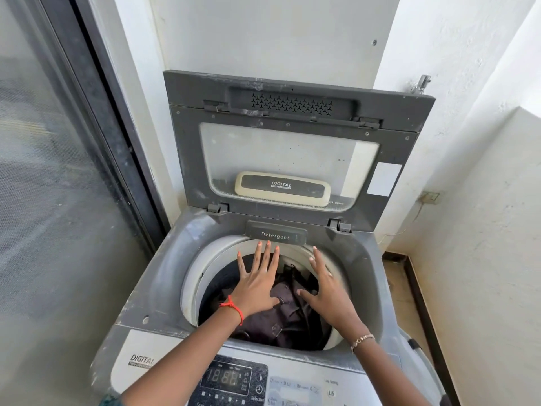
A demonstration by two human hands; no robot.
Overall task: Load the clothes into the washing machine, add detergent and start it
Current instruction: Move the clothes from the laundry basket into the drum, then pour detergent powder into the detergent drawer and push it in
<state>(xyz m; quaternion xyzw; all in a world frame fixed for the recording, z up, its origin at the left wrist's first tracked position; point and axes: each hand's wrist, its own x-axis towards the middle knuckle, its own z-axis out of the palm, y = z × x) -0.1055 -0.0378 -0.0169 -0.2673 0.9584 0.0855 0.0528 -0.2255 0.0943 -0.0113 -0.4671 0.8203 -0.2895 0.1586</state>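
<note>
Glass door point(52, 186) with one dark frame stands at the left edge. One top-loading washing machine point(164, 288) sits beside it, grey, with one lid point(187, 159) raised upright against the wall. One window panel is set in the lid, carrying one cream handle plate marked "DIGITAL". One drawer labelled "Detergent" point(276, 235) sits shut at the back rim of the tub opening. One control panel point(231, 382) with one lit digit display lies at the front edge.

Two bare hands reach over the tub. Left hand point(257, 285): fingers spread flat, palm down, grip apart and holding nothing, three fingertips just below the detergent drawer. One red thread band point(234, 307) circles that wrist. Clothes point(289, 315), dark, lie bunched inside the drum beneath and between both hands; the number of garments cannot be told. Right hand point(330, 297): fingers extended, thumb out, grip apart and empty, above the right side of the load. One beaded bracelet point(363, 339) on that wrist.

One tap fitting point(421, 83) projects from the white wall at upper right; one wall socket point(430, 197) lower down.
</note>
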